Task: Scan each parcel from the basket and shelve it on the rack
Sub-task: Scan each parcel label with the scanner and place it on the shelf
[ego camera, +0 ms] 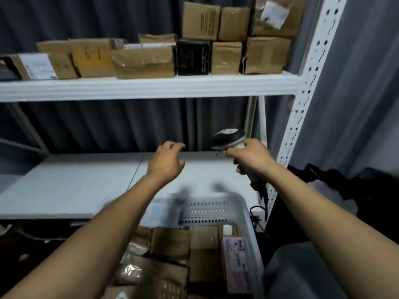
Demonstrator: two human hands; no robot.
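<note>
Next parcel [169, 240] to be fetched.
The scanner [228, 139] is gripped by the right hand [252, 158]; the left hand [167, 161] is held loose, empty, above the basket [241, 209].

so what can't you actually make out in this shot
Head view only.
- Scanner: its handle and trigger are covered by the right hand.
- Basket: the near end is cut off by the bottom edge and the left side is hidden behind the left forearm, so no parcel count.
- White label on the upper shelf: blurred, unreadable.
</note>
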